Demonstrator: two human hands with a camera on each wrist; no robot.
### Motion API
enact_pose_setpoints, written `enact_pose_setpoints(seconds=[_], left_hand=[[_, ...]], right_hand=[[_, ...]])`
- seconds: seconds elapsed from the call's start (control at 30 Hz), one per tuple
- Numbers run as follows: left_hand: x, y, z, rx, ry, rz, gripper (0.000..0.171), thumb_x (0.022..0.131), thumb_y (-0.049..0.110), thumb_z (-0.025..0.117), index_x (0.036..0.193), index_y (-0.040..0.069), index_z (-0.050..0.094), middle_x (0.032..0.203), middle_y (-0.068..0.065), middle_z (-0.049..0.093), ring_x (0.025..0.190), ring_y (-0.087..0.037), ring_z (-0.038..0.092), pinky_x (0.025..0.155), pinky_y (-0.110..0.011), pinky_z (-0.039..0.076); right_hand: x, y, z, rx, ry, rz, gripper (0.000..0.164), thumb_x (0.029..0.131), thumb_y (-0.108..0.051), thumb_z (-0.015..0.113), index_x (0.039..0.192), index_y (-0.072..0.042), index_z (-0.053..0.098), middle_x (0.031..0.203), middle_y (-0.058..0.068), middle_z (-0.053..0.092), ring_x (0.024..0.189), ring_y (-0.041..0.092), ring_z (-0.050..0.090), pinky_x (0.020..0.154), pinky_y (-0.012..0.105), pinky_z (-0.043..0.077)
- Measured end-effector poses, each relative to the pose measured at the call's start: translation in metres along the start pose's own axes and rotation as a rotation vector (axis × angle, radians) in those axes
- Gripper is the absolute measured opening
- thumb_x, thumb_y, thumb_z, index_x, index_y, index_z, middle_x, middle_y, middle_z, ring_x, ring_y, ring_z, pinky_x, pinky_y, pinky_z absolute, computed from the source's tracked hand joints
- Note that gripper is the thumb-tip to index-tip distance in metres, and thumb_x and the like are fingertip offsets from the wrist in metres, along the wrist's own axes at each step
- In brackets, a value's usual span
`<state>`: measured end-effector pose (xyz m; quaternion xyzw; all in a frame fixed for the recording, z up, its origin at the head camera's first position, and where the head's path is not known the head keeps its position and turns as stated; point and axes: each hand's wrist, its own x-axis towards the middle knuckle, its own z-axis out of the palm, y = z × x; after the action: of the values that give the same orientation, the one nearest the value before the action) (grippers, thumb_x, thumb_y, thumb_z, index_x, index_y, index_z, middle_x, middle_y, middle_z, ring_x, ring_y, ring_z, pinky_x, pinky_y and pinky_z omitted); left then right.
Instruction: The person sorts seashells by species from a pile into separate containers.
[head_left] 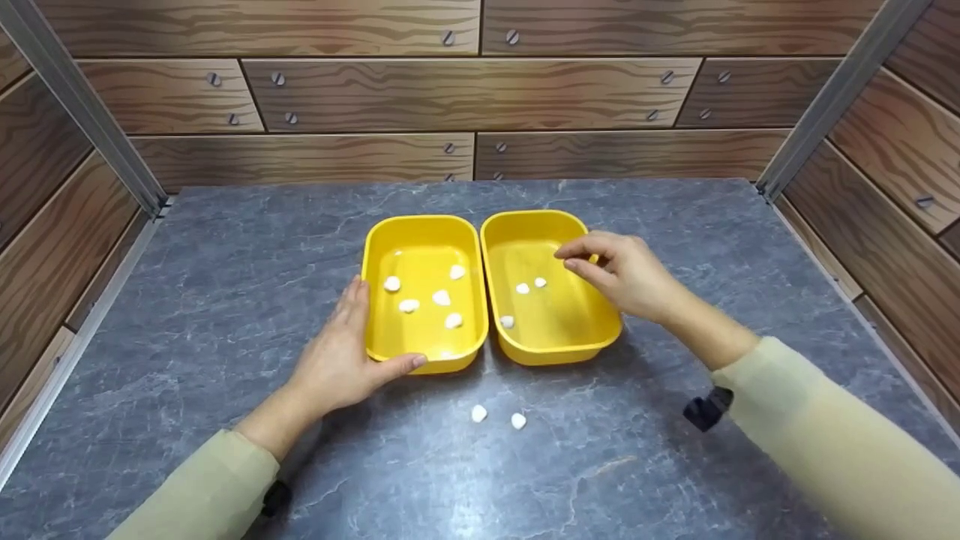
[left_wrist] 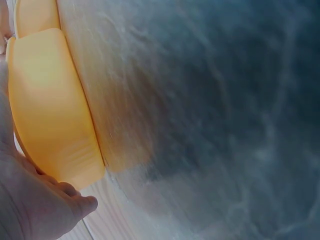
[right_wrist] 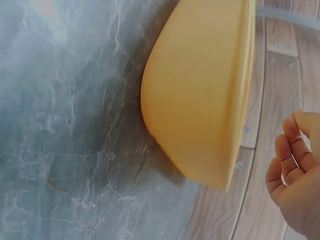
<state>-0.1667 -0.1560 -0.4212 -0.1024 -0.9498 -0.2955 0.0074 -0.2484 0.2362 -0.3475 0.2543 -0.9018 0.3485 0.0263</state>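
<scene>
Two yellow plastic tubs stand side by side in the head view. My left hand point(head_left: 337, 360) holds the left tub point(head_left: 422, 219) at its near left corner, fingers along the side wall and thumb at the front rim. Several small white pebble-like pieces point(head_left: 441, 298) lie inside that tub. Above the right side of the right tub point(head_left: 559, 349) hovers my right hand point(head_left: 619, 271), thumb and index finger close together with nothing seen between them. Three white pieces point(head_left: 523, 288) are in this tub. In the right wrist view, the right hand's other fingers point(right_wrist: 284, 167) bend loosely beside the tub.
Two more white pieces point(head_left: 478, 413) lie on the grey marbled table point(head_left: 585, 480) in front of the tubs. Wood-patterned panels point(head_left: 465, 94) enclose the table at the back and both sides, with metal posts point(head_left: 817, 90) at the rear corners.
</scene>
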Motion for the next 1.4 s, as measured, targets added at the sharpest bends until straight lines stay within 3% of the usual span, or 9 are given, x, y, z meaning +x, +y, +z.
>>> enact_pose_setpoints(seconds=[0.37,0.6,0.83,1.03,1.2,1.4], left_hand=[[0.001,-0.001,-0.001,0.000,-0.007,-0.004,0.142,0.078,0.090,0.065,0.168,-0.004,0.007,0.176,-0.021,0.004,0.160,-0.042,0.013,0.124,-0.063,0.024],[0.002,0.000,-0.001,-0.002,-0.011,-0.003,0.142,0.078,0.089,0.066,0.168,-0.003,0.007,0.176,-0.021,0.003,0.161,-0.041,0.012,0.124,-0.063,0.023],[0.001,0.000,-0.002,0.000,-0.013,-0.004,0.142,0.078,0.090,0.065,0.168,-0.003,0.007,0.176,-0.020,0.003,0.161,-0.041,0.011,0.123,-0.064,0.025],[0.000,-0.001,-0.001,0.004,-0.017,-0.010,0.143,0.078,0.091,0.065,0.168,-0.002,0.005,0.176,-0.020,0.002,0.161,-0.041,0.012,0.123,-0.064,0.025],[0.001,0.000,-0.001,0.005,-0.020,-0.011,0.143,0.078,0.091,0.064,0.168,-0.002,0.005,0.176,-0.020,0.002,0.161,-0.041,0.011,0.123,-0.063,0.024],[0.000,0.000,-0.002,0.004,-0.022,-0.012,0.143,0.078,0.091,0.065,0.169,-0.002,0.005,0.176,-0.019,0.002,0.161,-0.041,0.011,0.124,-0.062,0.022]], right_hand=[[-0.045,-0.032,0.010,0.096,-0.038,-0.199,0.017,0.100,-0.010,0.074,0.115,-0.016,0.080,0.106,-0.011,0.075,0.090,0.014,0.067,0.078,0.029,0.057],[-0.070,-0.043,0.029,0.178,-0.094,-0.289,0.019,0.098,-0.011,0.077,0.116,-0.018,0.079,0.106,-0.009,0.075,0.094,0.014,0.069,0.079,0.029,0.060],[-0.090,-0.041,0.055,0.231,-0.214,-0.346,0.023,0.097,-0.011,0.077,0.120,-0.017,0.078,0.110,-0.003,0.076,0.099,0.015,0.071,0.087,0.034,0.060],[-0.096,-0.030,0.075,0.222,-0.318,-0.346,0.021,0.097,-0.010,0.079,0.117,-0.013,0.078,0.108,0.000,0.077,0.097,0.015,0.072,0.085,0.035,0.061],[-0.097,-0.021,0.082,0.213,-0.342,-0.315,0.019,0.097,-0.011,0.078,0.117,-0.013,0.079,0.109,0.000,0.077,0.099,0.016,0.072,0.089,0.035,0.060],[-0.097,-0.012,0.091,0.220,-0.358,-0.284,0.021,0.097,-0.014,0.080,0.117,-0.013,0.079,0.106,0.000,0.075,0.092,0.018,0.070,0.082,0.030,0.060]])
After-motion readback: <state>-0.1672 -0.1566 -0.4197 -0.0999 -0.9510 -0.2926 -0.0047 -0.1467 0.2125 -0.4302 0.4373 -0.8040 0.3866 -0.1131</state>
